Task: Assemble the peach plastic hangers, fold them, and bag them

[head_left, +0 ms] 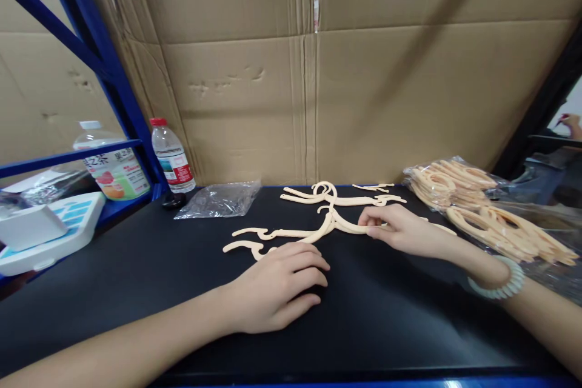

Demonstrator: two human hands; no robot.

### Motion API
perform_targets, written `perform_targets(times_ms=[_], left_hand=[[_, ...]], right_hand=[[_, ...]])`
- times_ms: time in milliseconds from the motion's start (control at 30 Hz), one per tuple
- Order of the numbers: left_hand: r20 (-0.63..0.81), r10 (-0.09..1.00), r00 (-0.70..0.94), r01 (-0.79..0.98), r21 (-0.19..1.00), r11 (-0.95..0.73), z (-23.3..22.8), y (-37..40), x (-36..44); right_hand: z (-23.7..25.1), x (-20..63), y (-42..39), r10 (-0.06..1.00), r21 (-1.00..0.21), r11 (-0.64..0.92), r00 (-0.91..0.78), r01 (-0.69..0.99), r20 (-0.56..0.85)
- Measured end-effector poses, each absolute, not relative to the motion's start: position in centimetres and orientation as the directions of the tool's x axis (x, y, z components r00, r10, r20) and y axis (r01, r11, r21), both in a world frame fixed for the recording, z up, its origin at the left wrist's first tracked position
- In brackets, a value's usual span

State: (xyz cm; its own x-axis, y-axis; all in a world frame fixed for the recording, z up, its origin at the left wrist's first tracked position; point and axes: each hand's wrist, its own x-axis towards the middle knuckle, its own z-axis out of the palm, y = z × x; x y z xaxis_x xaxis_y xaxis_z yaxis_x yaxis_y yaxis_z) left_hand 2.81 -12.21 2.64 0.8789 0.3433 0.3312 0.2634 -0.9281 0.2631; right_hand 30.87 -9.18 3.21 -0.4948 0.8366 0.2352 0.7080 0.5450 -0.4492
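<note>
Before a cardboard wall (pixel 245 85), a black table (pixel 136 315) carries several pale loose hangers (pixel 354 200) at its far middle, and the nearest hanger (pixel 348 226) lies between the two hands. Its right part is pinched between the thumb and fingers of the right hand (pixel 402 231), while the left hand (pixel 282 288) rests palm down, fingers a little spread, though I cannot tell well whether it touches the hanger. The work seems partly done: bagged hangers (pixel 450 179) lie at right, whereas those in the middle are outside any bag.
</note>
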Motion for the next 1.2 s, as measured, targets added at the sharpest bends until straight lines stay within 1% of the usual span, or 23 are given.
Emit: perform_targets(times_ms=[67, 167, 333, 467, 700, 900, 1200], left_hand=[[0.352, 0.36, 0.864, 0.279, 0.261, -0.924, 2.4, -12.0, 2.7], [0.371, 0.372, 0.851, 0.294, 0.252, -0.922, 2.1, -11.9, 2.7], [0.34, 0.422, 0.84, 0.359, 0.235, -0.903, 2.0, -11.7, 2.7], [0.297, 0.456, 0.839, 0.401, 0.227, -0.887, 1.9, -11.4, 2.7], [0.324, 0.465, 0.824, 0.401, 0.248, -0.882, 1.9, -11.6, 2.6], [0.311, 0.47, 0.826, 0.406, 0.249, -0.879, 1.7, -11.4, 2.5], [0.194, 0.532, 0.824, 0.496, 0.207, -0.843, 1.8, -11.3, 2.6]], right_hand=[[2.9, 31.1, -9.1, 0.839, -0.391, 0.541, -0.506, 0.745, 0.198], [2.4, 31.4, -8.9, 0.824, -0.29, 0.567, -0.527, 0.771, 0.21], [2.1, 31.7, -8.5, 0.816, -0.229, 0.576, -0.535, 0.785, 0.22], [2.1, 31.9, -8.4, 0.838, -0.21, 0.542, -0.505, 0.814, 0.205], [2.2, 32.0, -8.3, 0.851, -0.201, 0.523, -0.494, 0.829, 0.177], [2.6, 31.9, -8.4, 0.869, -0.183, 0.487, -0.454, 0.854, 0.195], [2.7, 32.1, -8.2, 0.885, -0.216, 0.455, -0.413, 0.864, 0.214]])
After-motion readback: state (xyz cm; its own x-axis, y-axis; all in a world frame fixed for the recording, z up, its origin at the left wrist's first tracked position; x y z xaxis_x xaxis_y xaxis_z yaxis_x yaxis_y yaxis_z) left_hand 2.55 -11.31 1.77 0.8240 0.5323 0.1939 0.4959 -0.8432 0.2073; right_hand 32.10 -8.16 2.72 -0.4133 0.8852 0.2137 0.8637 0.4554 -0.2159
